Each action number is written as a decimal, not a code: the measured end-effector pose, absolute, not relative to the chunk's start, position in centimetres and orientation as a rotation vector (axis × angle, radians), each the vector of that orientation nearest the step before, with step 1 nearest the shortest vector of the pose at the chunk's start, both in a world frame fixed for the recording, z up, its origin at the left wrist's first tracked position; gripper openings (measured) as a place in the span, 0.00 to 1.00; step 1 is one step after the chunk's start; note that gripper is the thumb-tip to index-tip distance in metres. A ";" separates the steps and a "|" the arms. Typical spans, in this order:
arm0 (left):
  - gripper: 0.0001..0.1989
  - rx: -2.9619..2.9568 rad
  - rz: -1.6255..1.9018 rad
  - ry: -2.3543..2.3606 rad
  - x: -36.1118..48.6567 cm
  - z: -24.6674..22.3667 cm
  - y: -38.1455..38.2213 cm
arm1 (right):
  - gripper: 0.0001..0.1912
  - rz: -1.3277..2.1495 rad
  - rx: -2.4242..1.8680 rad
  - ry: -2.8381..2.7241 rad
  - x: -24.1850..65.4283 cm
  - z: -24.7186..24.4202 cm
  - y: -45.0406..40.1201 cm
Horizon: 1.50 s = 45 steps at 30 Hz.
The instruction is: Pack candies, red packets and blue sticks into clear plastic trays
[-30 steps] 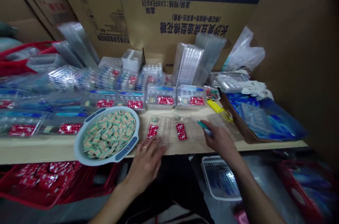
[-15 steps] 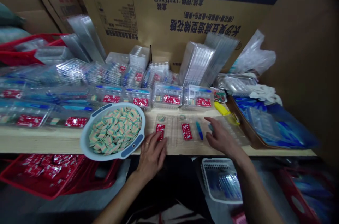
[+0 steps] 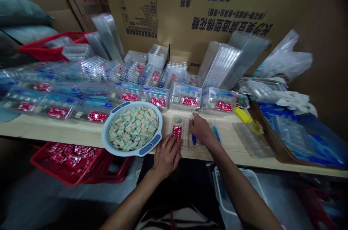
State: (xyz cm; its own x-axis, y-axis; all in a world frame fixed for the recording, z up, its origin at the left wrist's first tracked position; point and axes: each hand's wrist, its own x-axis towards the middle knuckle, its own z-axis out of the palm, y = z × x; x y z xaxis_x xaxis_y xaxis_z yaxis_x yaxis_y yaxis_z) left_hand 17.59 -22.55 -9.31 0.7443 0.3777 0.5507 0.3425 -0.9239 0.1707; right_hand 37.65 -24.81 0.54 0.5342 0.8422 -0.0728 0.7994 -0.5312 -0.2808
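- Clear plastic blister tray [image 3: 181, 136] lies on the pale wooden shelf [image 3: 225, 146] straight ahead of me, holding a red printed packet [image 3: 177, 132].
- My right hand [image 3: 201, 130], curled, grips a slim blue plastic stick [image 3: 193, 140] over the tray.
- My left hand [image 3: 166, 157] lies open, fingers spread, just beside the packet.
- Pale blue bowl [image 3: 108, 139] of striped wrapped sweets [image 3: 133, 128] sits left of my hands.
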 end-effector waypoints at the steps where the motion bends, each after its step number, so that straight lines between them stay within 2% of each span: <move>1: 0.23 2.879 0.922 0.592 17.5 -9.4 -22.5 | 0.21 0.288 -2.566 -1.378 37.9 0.5 -24.8; 7: 0.24 2.884 0.899 0.582 17.5 -9.5 -22.5 | 0.24 0.143 -2.572 -1.361 39.4 1.0 -28.3; 12: 0.26 2.880 0.928 0.601 17.6 -9.5 -22.5 | 0.23 0.099 -2.305 -1.749 37.4 -0.7 -31.3; 15: 0.26 2.886 0.929 0.618 17.7 -9.6 -22.6 | 0.21 0.118 -2.295 -1.829 35.9 -2.1 -32.1; 22: 0.30 2.889 0.976 0.625 17.7 -9.7 -22.6 | 0.28 -0.067 -2.316 -1.673 35.8 -3.0 -31.7; 25: 0.34 2.797 1.063 0.635 17.6 -9.9 -22.6 | 0.26 -0.032 -2.424 -1.485 37.3 -2.9 -31.8; 30: 0.30 2.527 1.211 0.660 17.1 -9.9 -22.5 | 0.26 -0.063 -2.645 -1.105 40.5 -3.1 -33.9; 35: 0.33 2.415 1.101 0.695 17.1 -9.8 -22.2 | 0.30 0.131 -2.686 -1.076 40.6 -4.2 -35.5; 39: 0.41 2.377 0.998 0.768 17.6 -10.1 -22.1 | 0.34 -0.042 -2.739 -1.034 38.0 -4.2 -34.4; 45: 0.43 2.349 0.914 0.817 17.7 -10.1 -22.0 | 0.36 -0.066 -2.798 -1.198 36.1 -4.1 -32.3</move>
